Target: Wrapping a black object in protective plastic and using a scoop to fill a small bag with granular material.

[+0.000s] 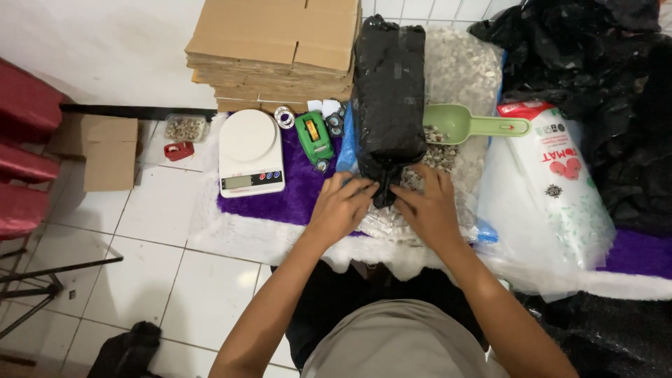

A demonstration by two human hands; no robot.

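A long parcel wrapped in black plastic (389,91) lies lengthwise in front of me on a clear bag of small pale pieces (458,70). My left hand (341,206) and my right hand (427,206) both pinch the gathered black plastic at the parcel's near end (383,190). A light green scoop (465,124) rests on the pale pieces just right of the parcel.
A white kitchen scale (250,150) and a green tape dispenser (313,138) sit on a purple and white fluffy rug (280,199). Flat cardboard boxes (280,49) are stacked behind. A white printed sack (563,182) and black plastic bags (602,77) lie at right. Red chairs (24,140) stand at left.
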